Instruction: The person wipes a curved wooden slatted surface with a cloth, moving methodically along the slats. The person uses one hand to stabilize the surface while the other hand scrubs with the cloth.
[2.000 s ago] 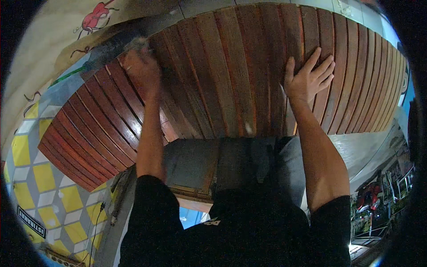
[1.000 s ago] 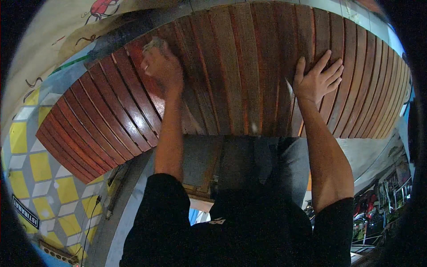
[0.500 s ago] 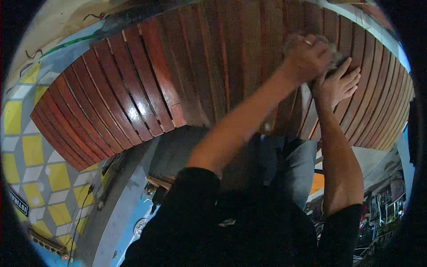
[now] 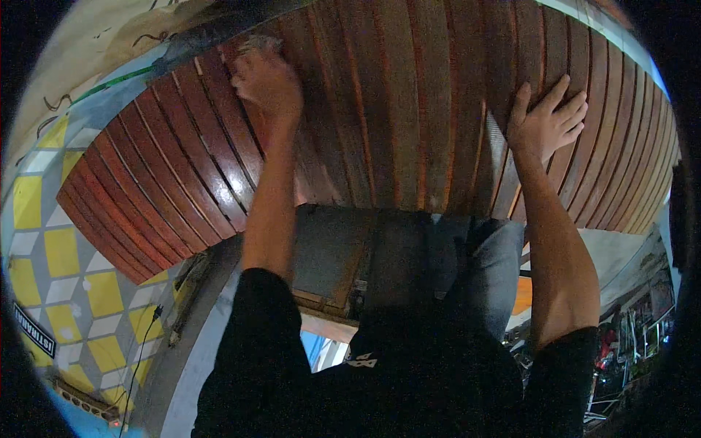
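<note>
Dark reddish-brown wooden slats (image 4: 409,109) stretch across the view in a long slatted surface, side by side with narrow gaps. My left hand (image 4: 267,82) is over the left part of the slats, blurred by motion, its fingers curled on a greyish crumpled wad (image 4: 264,44). Whether the wad is cloth or some other material I cannot tell. On the right part, my right hand (image 4: 549,123) lies flat on the slats with its fingers spread, holding nothing. The slats at the far left look redder and glossier; those in the middle look duller.
A yellow, white and grey patterned surface (image 4: 62,248) lies at the left, with a black cable and plug (image 4: 156,314) and a power strip (image 4: 84,401). A green hose-like strip (image 4: 113,82) runs at upper left. Metal clutter (image 4: 628,350) stands at lower right.
My left hand has swept from beside my right hand across to the left part of the slats, carrying the greyish wad. My right hand has stayed almost in place.
</note>
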Demonstrator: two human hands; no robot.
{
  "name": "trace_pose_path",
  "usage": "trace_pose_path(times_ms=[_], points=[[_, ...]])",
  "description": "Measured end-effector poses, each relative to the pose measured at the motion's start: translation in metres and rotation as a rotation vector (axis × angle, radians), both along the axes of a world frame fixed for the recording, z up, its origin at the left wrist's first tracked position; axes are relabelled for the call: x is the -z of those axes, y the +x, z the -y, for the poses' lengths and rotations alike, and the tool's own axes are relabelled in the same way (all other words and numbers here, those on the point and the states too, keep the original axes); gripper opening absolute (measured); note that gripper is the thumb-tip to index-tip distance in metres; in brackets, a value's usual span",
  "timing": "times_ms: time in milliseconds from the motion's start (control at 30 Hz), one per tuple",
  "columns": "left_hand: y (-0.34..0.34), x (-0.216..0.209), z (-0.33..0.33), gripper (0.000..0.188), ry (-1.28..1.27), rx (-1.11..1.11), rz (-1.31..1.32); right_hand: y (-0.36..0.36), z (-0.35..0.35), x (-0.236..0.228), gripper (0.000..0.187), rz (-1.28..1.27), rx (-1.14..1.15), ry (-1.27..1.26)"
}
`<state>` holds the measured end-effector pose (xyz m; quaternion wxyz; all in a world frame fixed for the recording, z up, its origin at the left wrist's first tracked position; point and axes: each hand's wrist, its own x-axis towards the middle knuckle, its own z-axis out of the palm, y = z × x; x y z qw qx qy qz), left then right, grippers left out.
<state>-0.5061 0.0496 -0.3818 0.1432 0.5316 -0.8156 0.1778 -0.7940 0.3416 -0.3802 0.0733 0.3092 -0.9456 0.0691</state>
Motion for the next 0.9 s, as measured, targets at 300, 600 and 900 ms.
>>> trace_pose_path(times_ms=[300,600,900], points=[[-0.212,0.029,-0.184,0.025,0.399,0.497,-0.572,0.001,0.003,0.003,0.066,-0.004,0.002,-0.015],[-0.184,0.010,-0.198,0.030,0.556,0.694,-0.394,-0.003,-0.005,0.013,0.058,-0.086,-0.035,-0.004],[0.058,-0.046,-0.069,0.028,0.305,0.000,0.087,-0.003,-0.004,0.006,0.059,-0.070,-0.010,-0.049]])
